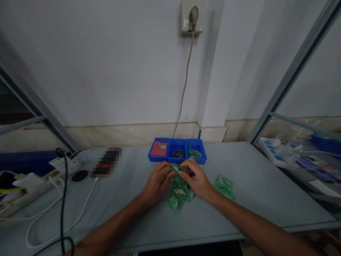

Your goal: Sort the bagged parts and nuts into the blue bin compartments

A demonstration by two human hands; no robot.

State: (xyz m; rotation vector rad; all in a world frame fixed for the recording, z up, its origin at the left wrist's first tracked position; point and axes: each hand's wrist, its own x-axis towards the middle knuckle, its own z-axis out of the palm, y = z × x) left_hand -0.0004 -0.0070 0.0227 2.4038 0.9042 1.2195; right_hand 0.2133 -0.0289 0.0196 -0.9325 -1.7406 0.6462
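My left hand [157,182] and my right hand [199,179] meet over the table, just in front of the blue bins. Thumbs and fingers of both hands pinch the edge of a small translucent green plastic bag [176,169] between them. Beneath and between the hands lie more green plastic bags [179,199] with small pale pieces visible inside. Where the held bag ends and those below begin, I cannot tell. To the right of my right forearm rests another crumpled green bag [224,185].
Three joined blue bins [168,160] hold a red packet [159,148], small black-and-silver parts [179,154] and green plastic [195,153]. At left are a pixelated phone-like object [106,163], a black disc [80,175], cables and a power strip [34,192]. Metal frame posts flank the table [255,185].
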